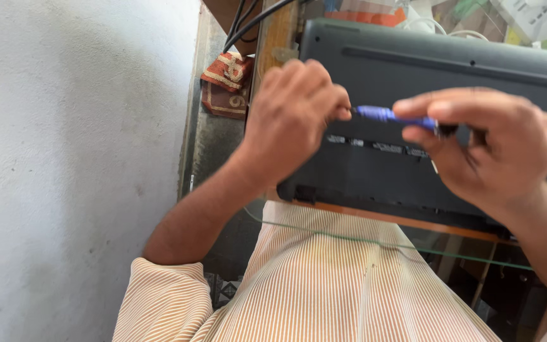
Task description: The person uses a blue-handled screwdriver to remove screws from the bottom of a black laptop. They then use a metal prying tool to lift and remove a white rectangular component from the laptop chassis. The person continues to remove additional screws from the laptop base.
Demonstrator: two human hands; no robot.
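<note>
A pale wall fills the left of the scene. A dark grey laptop lies underside up on a wooden table, right of centre and near the person's striped shirt. Over it, the right hand and the left hand both pinch a blue screwdriver, held level between them. A red cloth lies far left.
</note>
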